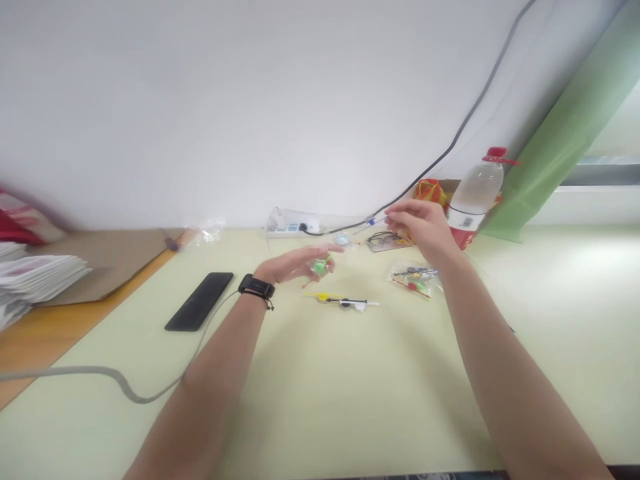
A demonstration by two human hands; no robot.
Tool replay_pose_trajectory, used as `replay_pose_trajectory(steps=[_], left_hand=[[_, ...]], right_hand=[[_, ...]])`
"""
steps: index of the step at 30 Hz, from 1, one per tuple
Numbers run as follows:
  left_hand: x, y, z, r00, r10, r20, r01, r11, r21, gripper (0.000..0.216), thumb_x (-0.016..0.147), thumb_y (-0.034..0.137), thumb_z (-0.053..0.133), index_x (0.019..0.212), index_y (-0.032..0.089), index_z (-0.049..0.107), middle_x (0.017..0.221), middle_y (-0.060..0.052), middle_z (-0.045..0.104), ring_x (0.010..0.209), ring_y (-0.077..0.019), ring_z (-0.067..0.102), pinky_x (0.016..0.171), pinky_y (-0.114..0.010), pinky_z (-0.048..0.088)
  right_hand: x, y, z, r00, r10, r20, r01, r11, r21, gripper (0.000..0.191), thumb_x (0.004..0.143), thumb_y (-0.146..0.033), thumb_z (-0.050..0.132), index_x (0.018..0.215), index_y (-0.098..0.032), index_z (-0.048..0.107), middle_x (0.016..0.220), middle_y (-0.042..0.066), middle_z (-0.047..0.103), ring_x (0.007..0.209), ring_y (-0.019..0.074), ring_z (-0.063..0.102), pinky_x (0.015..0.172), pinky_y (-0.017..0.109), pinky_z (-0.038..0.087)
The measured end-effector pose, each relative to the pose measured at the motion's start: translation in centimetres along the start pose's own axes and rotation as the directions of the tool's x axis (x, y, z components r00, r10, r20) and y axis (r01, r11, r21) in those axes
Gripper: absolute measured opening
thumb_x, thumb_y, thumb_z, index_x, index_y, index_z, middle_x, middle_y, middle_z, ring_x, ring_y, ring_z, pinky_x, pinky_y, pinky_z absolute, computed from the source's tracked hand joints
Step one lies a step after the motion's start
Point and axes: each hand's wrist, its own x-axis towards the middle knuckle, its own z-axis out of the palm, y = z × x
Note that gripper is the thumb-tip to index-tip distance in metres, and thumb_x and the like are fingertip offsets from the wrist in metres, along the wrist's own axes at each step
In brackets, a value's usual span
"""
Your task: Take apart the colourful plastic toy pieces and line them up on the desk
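Note:
My right hand (420, 223) is raised above the back of the table, its thumb and fingertips pinched on a thin pointer with a blue middle (371, 221). My left hand (300, 263), palm turned inward, has its index finger stretched out and the other fingers curled round a small green plastic piece (319, 267). Just below it on the table lie a yellow pointer (323, 297), a black pointer (345, 303) and a white pointer (360, 306), side by side. Under my right hand rests a clear bag (415, 279) of several coloured pieces.
A black phone (200, 301) lies at left, near a grey cable (120, 380). Against the wall stand a white power strip (295, 225) and a red-capped bottle (475, 197). Cardboard (110, 260) with stacked papers (43, 277) covers the left side. Crumpled clear plastic (207, 235) lies behind.

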Motion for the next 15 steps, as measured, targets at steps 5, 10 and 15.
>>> replay_pose_trajectory(steps=[5,10,15], left_hand=[[0.4,-0.5,0.3,0.998,0.025,0.052,-0.022,0.998,-0.058,0.054,0.099,0.053,0.054,0.144,0.023,0.059,0.104,-0.01,0.057,0.09,-0.0195,0.052,0.072,-0.028,0.046],[0.9,-0.9,0.8,0.993,0.042,0.106,-0.027,0.989,-0.145,0.055,0.099,0.055,0.053,0.143,0.022,0.058,0.104,-0.01,0.055,0.089,-0.0194,0.052,0.076,-0.031,0.046],[1.2,-0.6,1.5,0.988,0.07,0.14,-0.041,0.979,-0.198,0.056,0.098,0.055,0.054,0.141,0.022,0.058,0.102,-0.01,0.054,0.088,-0.02,0.052,0.075,-0.031,0.045]], right_hand=[[-0.6,-0.8,1.5,0.99,-0.002,0.14,0.017,0.994,-0.105,0.02,0.077,-0.033,0.077,0.088,-0.016,0.08,0.072,0.005,0.072,0.064,0.0155,0.062,0.057,0.026,0.048],[-1.1,-0.9,3.4,0.949,0.001,0.315,0.04,0.991,-0.126,0.021,0.081,-0.036,0.074,0.09,-0.018,0.08,0.086,0.007,0.077,0.081,0.0206,0.068,0.071,0.031,0.051],[-1.5,-1.1,4.3,0.883,0.015,0.469,0.068,0.985,-0.158,0.031,0.09,-0.049,0.067,0.087,-0.02,0.079,0.085,0.004,0.074,0.084,0.0203,0.064,0.078,0.032,0.048]])
